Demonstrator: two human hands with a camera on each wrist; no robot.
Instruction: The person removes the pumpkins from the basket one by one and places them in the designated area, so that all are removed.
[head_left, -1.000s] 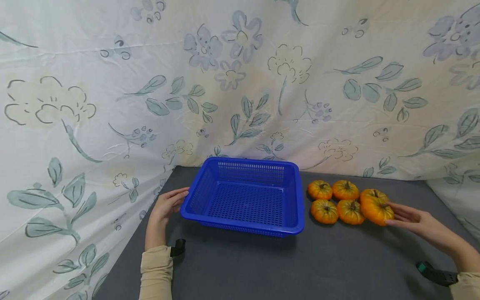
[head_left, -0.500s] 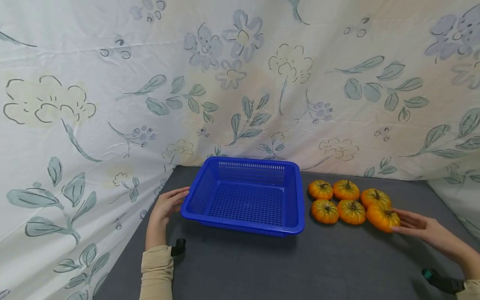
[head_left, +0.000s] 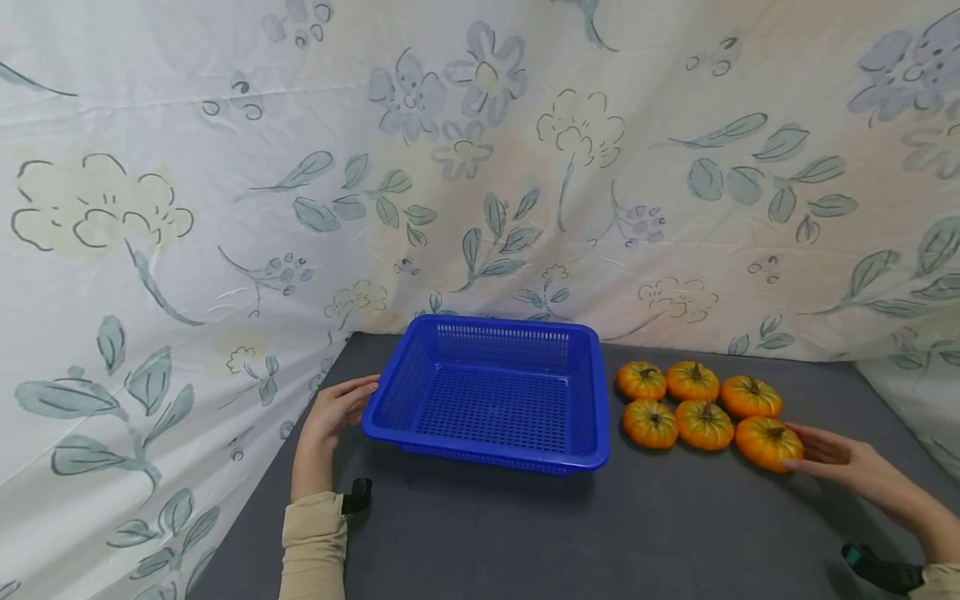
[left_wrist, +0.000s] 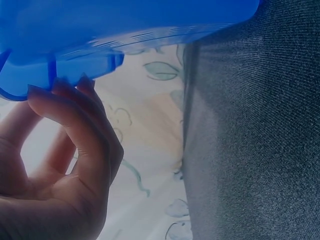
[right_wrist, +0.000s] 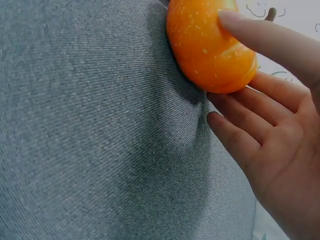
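Note:
A blue plastic basket with slotted walls stands on the dark table, nothing inside it. At its left end, my left hand holds the rim, with bent fingertips against the blue plastic in the left wrist view. To the right of the basket, small orange pumpkins sit in two short rows. My right hand grips the front right pumpkin from its right side. In the right wrist view the thumb lies on this pumpkin and fingers reach its other side; it appears to rest on the cloth.
Several other pumpkins stand close together, among them a back right pumpkin and a front left pumpkin. A floral curtain hangs behind the table. Dark cloth covers the tabletop.
My right hand has moved the gripped pumpkin rightward and down, from overlapping the back right pumpkin to the front row's end. The left hand and basket have stayed put.

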